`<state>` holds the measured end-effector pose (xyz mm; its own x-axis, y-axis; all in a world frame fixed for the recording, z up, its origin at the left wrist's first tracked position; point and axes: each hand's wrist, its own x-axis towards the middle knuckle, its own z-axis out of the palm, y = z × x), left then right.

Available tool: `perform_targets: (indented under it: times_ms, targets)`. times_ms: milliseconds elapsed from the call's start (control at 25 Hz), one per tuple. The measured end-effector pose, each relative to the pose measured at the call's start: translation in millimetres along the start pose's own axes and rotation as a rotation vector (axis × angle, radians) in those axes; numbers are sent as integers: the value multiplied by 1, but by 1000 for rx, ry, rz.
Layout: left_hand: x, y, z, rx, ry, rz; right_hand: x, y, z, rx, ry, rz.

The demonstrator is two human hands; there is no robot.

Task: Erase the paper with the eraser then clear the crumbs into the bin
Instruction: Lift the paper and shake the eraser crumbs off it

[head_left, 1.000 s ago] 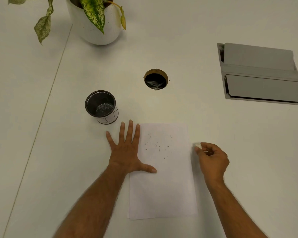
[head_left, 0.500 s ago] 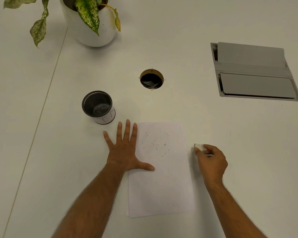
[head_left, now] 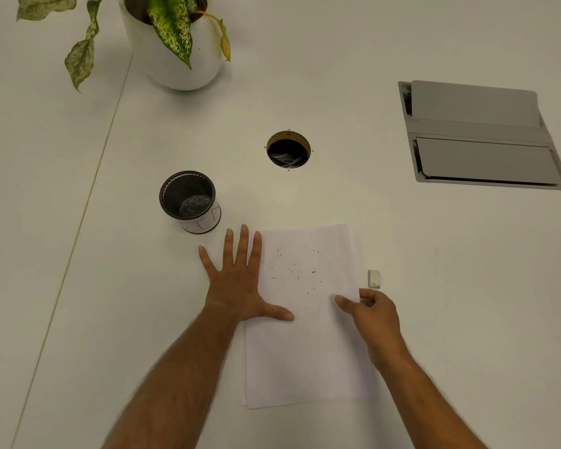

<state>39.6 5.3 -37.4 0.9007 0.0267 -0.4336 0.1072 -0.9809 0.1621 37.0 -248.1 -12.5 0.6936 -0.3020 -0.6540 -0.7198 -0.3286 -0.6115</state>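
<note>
Eraser (head_left: 374, 278) lying loose on the table (head_left: 434, 286), just right of the paper (head_left: 305, 351).

I see dark crumbs (head_left: 300, 270) scattered on the sheet's upper half. My left hand (head_left: 240, 286) lies flat and spread on its left edge; my right hand (head_left: 371, 314) pinches its right edge, empty of the eraser. The bin (head_left: 190, 200) stands beyond the left hand.

The white table (head_left: 402, 286) carries a potted plant (head_left: 175, 56), a dark mesh bin (head_left: 190, 200), a sheet of paper (head_left: 305, 351), a small eraser (head_left: 374, 279) beside it and a flat-pressed left hand (head_left: 237, 286)
</note>
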Motion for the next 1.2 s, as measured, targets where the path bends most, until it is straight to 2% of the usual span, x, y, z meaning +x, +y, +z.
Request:
perform_targets:
  times_ms: [160,360,440,600,800,1200]
  targets:
    - [0,0,1,-3,7,0,5,-5,-5,-29,-22,-29]
    - [0,0,0,-2,9,-2,2,-15,-1,56,-70,9]
    - [-1,0,0,-5,7,0,-2,-14,4,-1,-82,-21]
    - [0,0,0,-4,1,-2,-16,-14,19,-234,39,-184]
    - [-1,0,1,-9,9,-3,-20,-19,19,-74,-7,-136]
    - [-2,1,-3,-29,1,-7,2,-5,10,-73,-78,-196]
